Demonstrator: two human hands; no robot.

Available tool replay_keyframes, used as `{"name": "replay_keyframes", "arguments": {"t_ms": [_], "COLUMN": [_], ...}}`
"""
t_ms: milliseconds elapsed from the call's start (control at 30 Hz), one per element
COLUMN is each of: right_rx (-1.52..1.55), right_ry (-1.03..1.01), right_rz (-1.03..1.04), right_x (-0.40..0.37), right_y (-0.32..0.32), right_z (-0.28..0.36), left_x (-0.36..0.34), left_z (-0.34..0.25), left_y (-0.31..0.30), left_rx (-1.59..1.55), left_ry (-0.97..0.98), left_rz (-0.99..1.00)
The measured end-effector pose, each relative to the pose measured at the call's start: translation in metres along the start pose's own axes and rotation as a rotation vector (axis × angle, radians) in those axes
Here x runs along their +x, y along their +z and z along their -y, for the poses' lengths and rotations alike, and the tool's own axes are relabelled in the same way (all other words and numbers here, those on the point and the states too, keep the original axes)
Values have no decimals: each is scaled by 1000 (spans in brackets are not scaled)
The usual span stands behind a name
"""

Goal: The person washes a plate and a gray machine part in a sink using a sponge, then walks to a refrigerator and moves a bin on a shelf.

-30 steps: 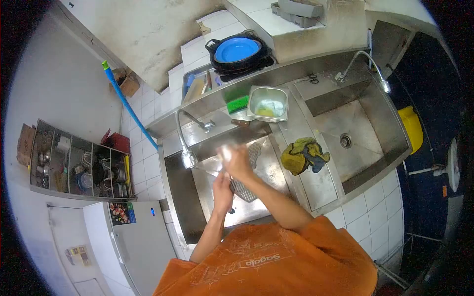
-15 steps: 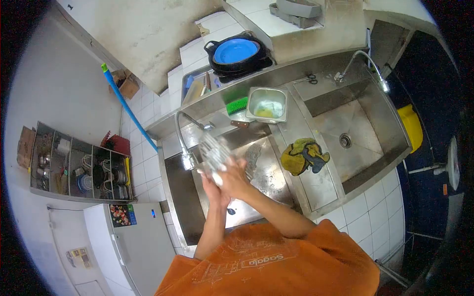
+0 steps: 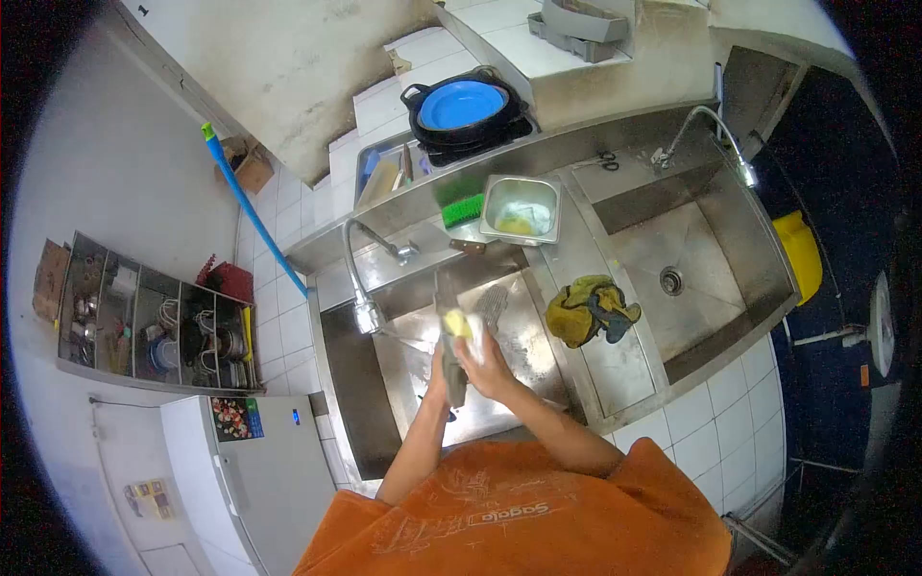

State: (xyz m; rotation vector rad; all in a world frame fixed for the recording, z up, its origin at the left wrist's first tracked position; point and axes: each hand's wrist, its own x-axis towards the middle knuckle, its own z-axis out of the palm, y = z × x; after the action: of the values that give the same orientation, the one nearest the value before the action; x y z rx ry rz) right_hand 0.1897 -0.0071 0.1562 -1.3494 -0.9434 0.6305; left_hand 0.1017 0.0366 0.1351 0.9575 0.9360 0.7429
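Observation:
My left hand (image 3: 437, 386) grips a grey slatted metal piece (image 3: 453, 368), perhaps a grate, over the left sink basin (image 3: 353, 408). The piece is held nearly edge-on and its upper part is blurred. My right hand (image 3: 491, 372) is closed on a yellow sponge (image 3: 457, 324) with white foam, pressed against the piece's side. Behind my right hand, a dark ribbed piece (image 3: 492, 303) lies in the basin. The left faucet (image 3: 365, 315) arches over the basin, and water seems to run from it.
A metal pan (image 3: 559, 206) of soapy water stands at the sink's back, beside a green brush (image 3: 463, 210) and a brown-handled tool (image 3: 468, 247). A yellow-and-grey cloth (image 3: 588, 312) lies on the divider. At the right is a second basin (image 3: 711, 317) with its own faucet (image 3: 706, 110).
The slatted piece has turned from showing its slatted face to nearly edge-on, and it has shifted right and down. My hands have moved apart, and the yellow sponge is now visible.

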Motion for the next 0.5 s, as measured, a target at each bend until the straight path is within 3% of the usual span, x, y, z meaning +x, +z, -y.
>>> {"name": "replay_keyframes", "arguments": {"t_ms": [33, 100, 133, 167, 233, 267, 300, 367, 433, 500], "right_rx": [2, -245, -379, -374, -617, -551, -548, -424, -410, -481], "right_ry": [-3, 74, -106, -108, -226, -246, -246, -102, -78, -274], "right_rz": [0, 231, 179, 181, 110, -2, 0, -67, -67, -59], "right_x": [0, 1, 3, 6, 11, 22, 34, 58, 62, 56], "right_y": [-1, -7, -11, -10, -5, -2, -2, -4, 4, 13], "right_z": [-2, 5, 12, 8, -6, -4, -2, 2, -5, 1], "left_x": [2, 2, -2, -6, -12, -15, -18, -21, -24, -22], "left_z": [-1, -16, -18, -18, -18, -24, -27, -31, -39, -44], "left_y": [-8, -21, -32, -36, -43, -35, -33, -28, -26, -21], "left_rx": [1, -633, -1055, -1050, -536, -415, -414, -479, -456, -435], "left_ry": [3, -187, -336, -332, -311, -346, -344, -360, -379, -393], "left_rz": [0, 165, 556, 554, 228, 119, 116, 386, 351, 321]}}
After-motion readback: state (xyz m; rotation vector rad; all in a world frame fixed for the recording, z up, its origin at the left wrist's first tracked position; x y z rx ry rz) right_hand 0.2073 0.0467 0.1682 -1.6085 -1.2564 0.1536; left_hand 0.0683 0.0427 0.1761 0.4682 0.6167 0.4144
